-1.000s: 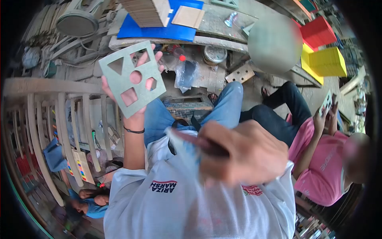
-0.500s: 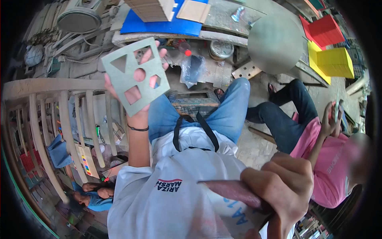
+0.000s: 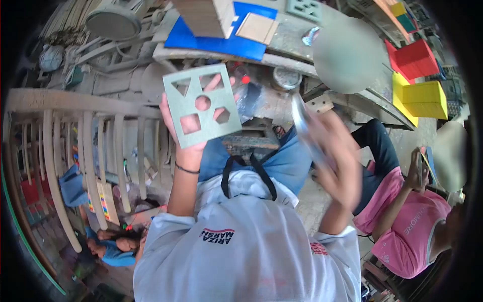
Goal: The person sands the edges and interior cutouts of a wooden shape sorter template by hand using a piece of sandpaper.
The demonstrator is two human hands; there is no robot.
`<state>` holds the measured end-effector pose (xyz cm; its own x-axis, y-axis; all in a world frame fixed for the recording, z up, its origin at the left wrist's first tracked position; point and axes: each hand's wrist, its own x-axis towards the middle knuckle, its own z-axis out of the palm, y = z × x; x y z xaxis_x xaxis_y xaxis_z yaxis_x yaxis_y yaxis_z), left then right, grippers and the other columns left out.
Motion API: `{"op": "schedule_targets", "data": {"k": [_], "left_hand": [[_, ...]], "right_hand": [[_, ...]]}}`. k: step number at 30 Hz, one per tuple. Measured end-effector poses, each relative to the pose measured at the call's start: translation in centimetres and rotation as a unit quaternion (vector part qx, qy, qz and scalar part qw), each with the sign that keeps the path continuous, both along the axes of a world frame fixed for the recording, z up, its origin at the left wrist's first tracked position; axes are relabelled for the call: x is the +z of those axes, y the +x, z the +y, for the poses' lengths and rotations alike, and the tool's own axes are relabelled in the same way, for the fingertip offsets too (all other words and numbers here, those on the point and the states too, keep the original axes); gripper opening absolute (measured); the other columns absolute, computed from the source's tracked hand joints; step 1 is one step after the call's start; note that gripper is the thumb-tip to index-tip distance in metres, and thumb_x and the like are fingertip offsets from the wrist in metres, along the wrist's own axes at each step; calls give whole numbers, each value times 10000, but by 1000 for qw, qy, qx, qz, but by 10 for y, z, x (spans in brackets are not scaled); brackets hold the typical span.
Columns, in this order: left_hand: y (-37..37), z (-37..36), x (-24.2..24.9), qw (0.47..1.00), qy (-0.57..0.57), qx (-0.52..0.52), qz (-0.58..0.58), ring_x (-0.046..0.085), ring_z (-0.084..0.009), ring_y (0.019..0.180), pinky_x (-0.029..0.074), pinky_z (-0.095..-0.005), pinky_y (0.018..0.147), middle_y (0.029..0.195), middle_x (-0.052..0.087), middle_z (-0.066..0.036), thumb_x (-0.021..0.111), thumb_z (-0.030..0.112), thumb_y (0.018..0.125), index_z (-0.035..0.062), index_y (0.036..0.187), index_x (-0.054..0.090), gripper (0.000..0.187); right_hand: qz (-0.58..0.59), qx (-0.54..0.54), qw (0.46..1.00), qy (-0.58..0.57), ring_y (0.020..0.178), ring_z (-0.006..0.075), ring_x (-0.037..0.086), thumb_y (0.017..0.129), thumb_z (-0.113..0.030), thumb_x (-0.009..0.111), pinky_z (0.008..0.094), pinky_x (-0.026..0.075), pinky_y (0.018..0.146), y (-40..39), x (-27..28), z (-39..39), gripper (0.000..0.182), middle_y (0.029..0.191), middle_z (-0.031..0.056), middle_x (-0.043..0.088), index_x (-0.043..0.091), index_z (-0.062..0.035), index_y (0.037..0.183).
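My left hand [image 3: 168, 118] grips a pale green board [image 3: 206, 122] from behind, its fingers showing at the side and through the cutouts. The board has a triangle, a circle and several other shapes cut through it. It is held up, slightly tilted, left of centre. To the right, my right hand [image 3: 338, 156] is raised over my thigh and blurred by motion. Its fingers are closed around a thin greyish piece [image 3: 302, 118], too smeared to identify. The two hands are apart, and the thin piece does not touch the board.
A workbench [image 3: 292, 59] across the top bears a blue sheet [image 3: 181, 40], a wooden box [image 3: 204, 17] and another cutout board [image 3: 304, 8]. Slatted wooden rails [image 3: 75, 100] stand left. Red [image 3: 415, 58] and yellow [image 3: 425, 99] pieces lie right, near a person in pink [image 3: 402, 221].
The green board has shifted right and slightly down, and stands more upright. My right hand has swung up and away from my chest with its thin piece. The view has shifted slightly.
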<state>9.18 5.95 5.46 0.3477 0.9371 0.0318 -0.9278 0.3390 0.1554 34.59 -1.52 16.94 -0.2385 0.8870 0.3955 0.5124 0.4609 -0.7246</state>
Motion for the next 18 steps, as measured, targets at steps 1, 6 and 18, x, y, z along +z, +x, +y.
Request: {"op": "schedule_targets", "data": {"k": [1,6,18], "left_hand": [[1,1,-5,998,12,-35,-46,213,-506,1407,226,-627,1130,1525,241,-306,418,641,888,68,1493,295,842],[5,-2,-11,979,-33,-9,202,333,-449,1381,327,-482,1117,1479,336,-305,375,367,1010,-47,1436,324,596],[39,-26,-27,901,-79,38,425,622,-139,683,525,-279,570,872,640,-81,504,203,1016,19,1059,550,194]], "right_hand": [[-7,-42,999,-24,792,145,540,852,23,612,267,439,656,-3,-37,13,380,972,85,542,607,-25,1229],[508,-118,766,-376,695,82,461,939,-142,618,243,389,563,-38,-153,16,409,954,9,539,504,-105,1331],[592,-86,733,-324,1044,162,616,967,-82,533,301,540,845,-59,-139,14,410,1221,86,594,443,-30,1364]]}}
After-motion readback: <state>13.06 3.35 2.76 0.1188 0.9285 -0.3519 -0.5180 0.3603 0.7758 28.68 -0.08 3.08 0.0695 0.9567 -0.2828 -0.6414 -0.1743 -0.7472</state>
